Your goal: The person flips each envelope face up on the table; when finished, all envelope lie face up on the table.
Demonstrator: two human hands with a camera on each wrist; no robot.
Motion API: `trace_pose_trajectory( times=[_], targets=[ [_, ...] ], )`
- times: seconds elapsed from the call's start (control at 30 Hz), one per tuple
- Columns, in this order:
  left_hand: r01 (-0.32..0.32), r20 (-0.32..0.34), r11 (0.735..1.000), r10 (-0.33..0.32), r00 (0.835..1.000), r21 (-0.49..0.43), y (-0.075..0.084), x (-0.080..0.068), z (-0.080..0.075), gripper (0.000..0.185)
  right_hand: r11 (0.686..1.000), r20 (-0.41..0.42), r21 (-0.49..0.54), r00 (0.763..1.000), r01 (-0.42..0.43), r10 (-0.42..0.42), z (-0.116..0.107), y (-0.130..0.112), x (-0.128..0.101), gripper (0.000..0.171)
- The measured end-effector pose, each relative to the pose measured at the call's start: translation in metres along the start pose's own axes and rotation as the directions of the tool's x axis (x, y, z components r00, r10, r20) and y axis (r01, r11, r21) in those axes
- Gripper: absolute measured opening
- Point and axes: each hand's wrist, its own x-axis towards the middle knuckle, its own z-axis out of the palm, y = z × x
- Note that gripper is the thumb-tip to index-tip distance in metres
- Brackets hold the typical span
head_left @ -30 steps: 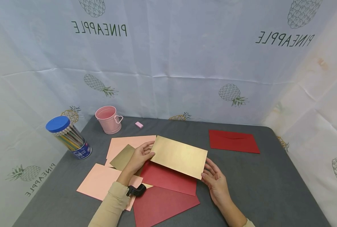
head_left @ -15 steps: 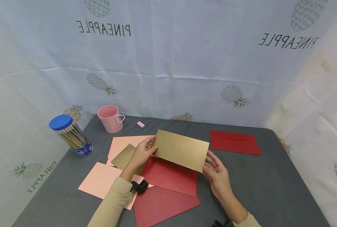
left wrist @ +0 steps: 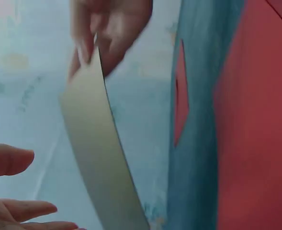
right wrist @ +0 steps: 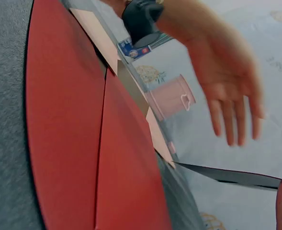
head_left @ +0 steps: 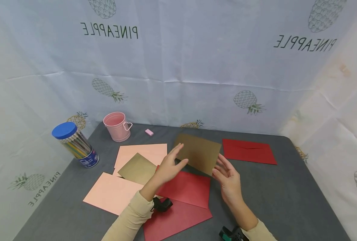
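My right hand [head_left: 232,184] pinches a flat gold envelope [head_left: 198,152] at its right end, thumb toward me and fingers behind. It is held up, tilted over the back middle of the table. My left hand [head_left: 168,167] is off the envelope, fingers extended and thumb apart, overlapping its left edge in the head view. In the left wrist view the envelope [left wrist: 100,143] hangs edge-on from the right fingers, with the left fingertips [left wrist: 40,210] apart from it. Below both hands, two red envelopes [head_left: 184,189] lie overlapping.
Left of them lie pink sheets [head_left: 110,192] and another gold piece [head_left: 137,169]. A red envelope with its flap up [head_left: 249,151] lies at the back right. A pink cup [head_left: 117,128], a pink eraser [head_left: 149,132] and a blue-lidded pencil tub [head_left: 76,144] stand along the back left.
The left hand has let go of the gold envelope and moved right and toward me. The right hand has raised and tilted the envelope, which now looks darker.
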Motion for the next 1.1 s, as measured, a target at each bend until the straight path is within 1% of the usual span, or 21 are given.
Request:
trace_pose_trajectory(
  times=[0.07,0.1,0.17,0.23,0.3,0.37,0.43,0.5,0.57,0.67,0.77,0.83,0.87,0.93,0.97,1.03,1.1],
  targets=[
    [-0.013,0.056,1.0,0.014,0.998,-0.027,0.011,-0.001,0.006,0.064,0.999,-0.006,-0.038,1.0,0.028,-0.028,0.005,-0.002,0.0,0.058],
    [-0.008,0.079,0.999,0.011,0.997,-0.039,0.016,-0.001,0.008,0.065,0.997,-0.008,-0.058,0.999,0.043,-0.044,0.008,-0.003,0.001,0.058],
    [-0.006,0.107,0.999,0.011,0.994,-0.045,0.026,-0.002,0.012,0.067,0.992,-0.011,-0.095,0.997,0.078,-0.08,0.014,-0.006,0.0,0.056],
    [-0.007,0.114,0.999,0.013,0.993,-0.051,0.034,-0.003,0.016,0.069,0.984,-0.002,-0.126,0.992,0.122,-0.124,0.018,-0.008,0.0,0.055],
    [-0.013,0.11,0.998,0.021,0.994,-0.067,0.039,-0.004,0.018,0.07,0.974,0.026,-0.139,0.984,0.18,-0.178,0.022,-0.011,-0.002,0.053],
    [-0.033,0.094,0.995,0.042,0.995,-0.095,0.042,-0.005,0.021,0.07,0.957,0.059,-0.142,0.967,0.253,-0.247,0.025,-0.012,-0.003,0.05],
    [-0.046,0.076,0.989,0.057,0.995,-0.139,0.042,-0.005,0.023,0.07,0.934,0.096,-0.141,0.944,0.328,-0.317,0.028,-0.013,-0.005,0.049],
    [-0.065,0.051,0.982,0.075,0.996,-0.178,0.042,-0.005,0.025,0.069,0.901,0.127,-0.16,0.914,0.403,-0.386,0.03,-0.013,-0.006,0.047],
    [-0.078,0.028,0.972,0.087,0.996,-0.221,0.042,-0.006,0.026,0.07,0.859,0.148,-0.198,0.881,0.472,-0.45,0.032,-0.012,-0.006,0.046],
    [-0.102,0.0,0.951,0.107,0.994,-0.291,0.042,-0.007,0.028,0.07,0.795,0.174,-0.258,0.835,0.55,-0.521,0.035,-0.01,-0.006,0.045],
    [-0.124,-0.025,0.916,0.124,0.992,-0.381,0.042,-0.007,0.03,0.068,0.732,0.202,-0.294,0.788,0.615,-0.582,0.04,-0.011,-0.005,0.044],
    [-0.144,-0.042,0.883,0.14,0.989,-0.447,0.042,-0.006,0.031,0.065,0.682,0.222,-0.312,0.749,0.661,-0.624,0.044,-0.015,-0.006,0.043],
    [-0.155,-0.051,0.863,0.149,0.987,-0.482,0.042,-0.006,0.031,0.064,0.662,0.229,-0.321,0.734,0.677,-0.639,0.047,-0.018,-0.007,0.042],
    [-0.179,-0.07,0.831,0.167,0.983,-0.527,0.041,-0.005,0.032,0.061,0.617,0.242,-0.344,0.701,0.708,-0.671,0.051,-0.024,-0.009,0.04],
    [-0.191,-0.078,0.813,0.178,0.981,-0.55,0.041,-0.005,0.033,0.059,0.599,0.245,-0.358,0.691,0.717,-0.68,0.053,-0.027,-0.01,0.039],
    [-0.209,-0.095,0.788,0.189,0.977,-0.578,0.04,-0.005,0.034,0.057,0.571,0.256,-0.38,0.676,0.727,-0.691,0.057,-0.032,-0.011,0.039],
    [-0.214,-0.108,0.774,0.186,0.976,-0.596,0.039,-0.005,0.035,0.053,0.553,0.268,-0.398,0.67,0.732,-0.692,0.058,-0.034,-0.012,0.041]
  ],
)
